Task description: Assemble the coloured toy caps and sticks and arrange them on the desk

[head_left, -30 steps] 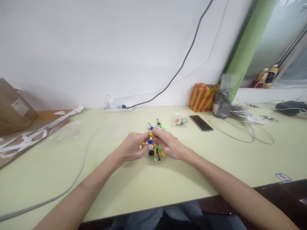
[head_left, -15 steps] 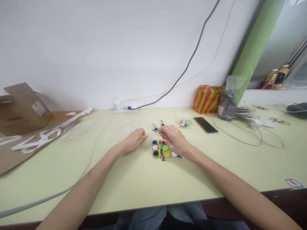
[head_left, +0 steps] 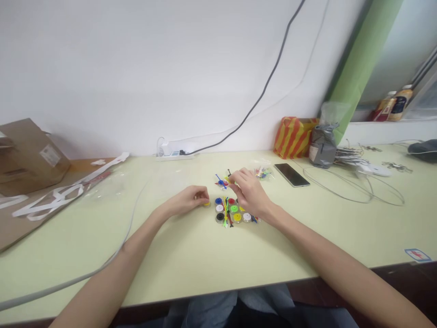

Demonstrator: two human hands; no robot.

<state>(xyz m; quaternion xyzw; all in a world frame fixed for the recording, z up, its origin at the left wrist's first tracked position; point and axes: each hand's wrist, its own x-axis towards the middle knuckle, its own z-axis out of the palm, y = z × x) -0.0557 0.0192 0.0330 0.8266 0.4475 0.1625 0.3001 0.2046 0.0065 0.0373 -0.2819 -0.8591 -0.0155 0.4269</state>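
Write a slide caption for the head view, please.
Left hand holding a yellow piece beside colourful discs, right hand near a blue piece.

Upon my table: discs in rows before me, sticks laid between columns. Left of these, my left hand, a single disc at its fingertips. Right rear, my right hand; beyond it, packet of small parts. Right of packet, phone; behind phone, carrier bag. Far left, carton. Against wall, power strip.

Yellow piece partly hidden by left hand, cardboard box cropped
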